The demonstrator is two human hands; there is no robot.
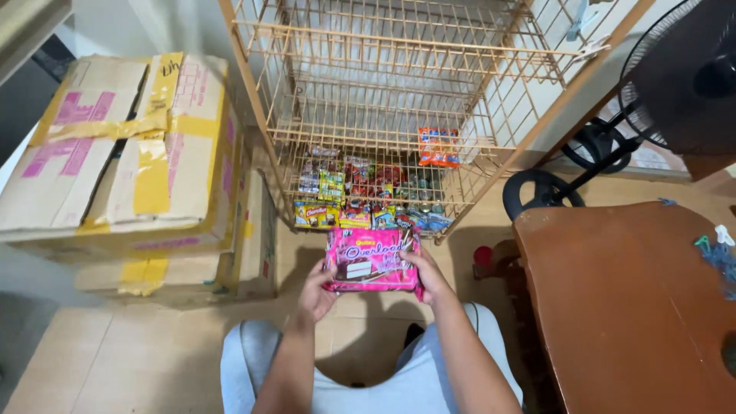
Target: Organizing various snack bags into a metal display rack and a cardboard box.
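Note:
I hold a flat pink snack packet [371, 259] in both hands, just above my knees. My left hand [316, 294] grips its lower left edge and my right hand [428, 274] grips its right side. Right behind the packet stands an orange wire rack [399, 115]. Its bottom shelf carries several small colourful snack packs [360, 192]. A single orange packet [438, 146] sits higher up at the right of the rack.
Two taped cardboard boxes [123, 146] are stacked at the left. A brown wooden table [621, 307] fills the right side with clips [721, 249] at its edge. A black standing fan [675, 77] is behind it. The floor is tiled.

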